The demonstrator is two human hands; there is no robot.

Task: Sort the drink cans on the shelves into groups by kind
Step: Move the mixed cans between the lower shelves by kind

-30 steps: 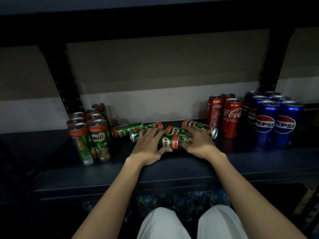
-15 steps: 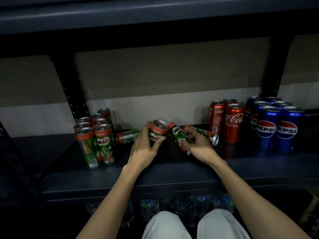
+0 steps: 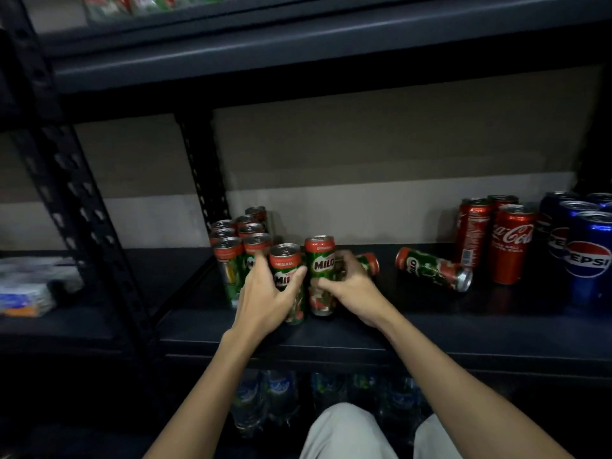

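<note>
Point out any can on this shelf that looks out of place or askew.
One Milo can lies on its side beside the upright Coca-Cola cans, apart from the Milo group. Another Milo can seems tipped over behind the right hand, mostly hidden. The two cans in the hands stand upright.

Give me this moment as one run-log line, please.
left hand: grips upright Milo can | right hand: grips second upright Milo can | toppled Milo can: unsorted
</note>
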